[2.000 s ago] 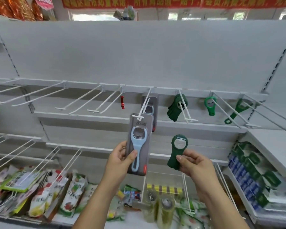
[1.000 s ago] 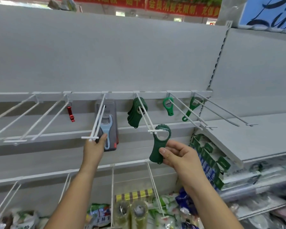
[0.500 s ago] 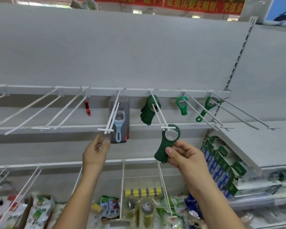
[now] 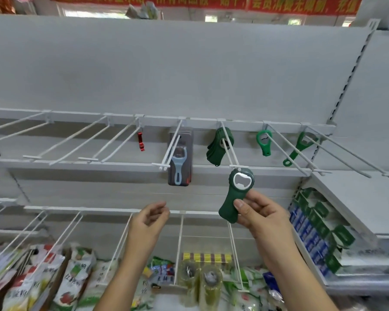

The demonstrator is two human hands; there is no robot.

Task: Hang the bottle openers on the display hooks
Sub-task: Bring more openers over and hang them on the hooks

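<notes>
My right hand (image 4: 261,215) pinches the handle of a dark green bottle opener (image 4: 235,194). Its ring end sits just below the tip of a white display hook (image 4: 228,149), touching or nearly touching it. Several more dark green openers (image 4: 218,144) hang at the back of that same hook. My left hand (image 4: 149,217) hangs lower to the left with loosely curled fingers and holds nothing. A packaged blue opener (image 4: 180,160) hangs on the hook to the left. Further along hang a small red opener (image 4: 140,141), a bright green ring opener (image 4: 264,140) and a green flat opener (image 4: 298,147).
Bare white hooks (image 4: 76,140) stick out at the left and far right of the rail. A grey shelf (image 4: 357,198) juts out at the right above green and blue boxes (image 4: 319,232). Snack bags (image 4: 43,281) and tape rolls (image 4: 200,279) lie below under a lower row of hooks.
My left hand let go of the packaged blue opener, now hanging at the back of its hook, and dropped down. My right hand carried the green opener up to the neighbouring hook's tip.
</notes>
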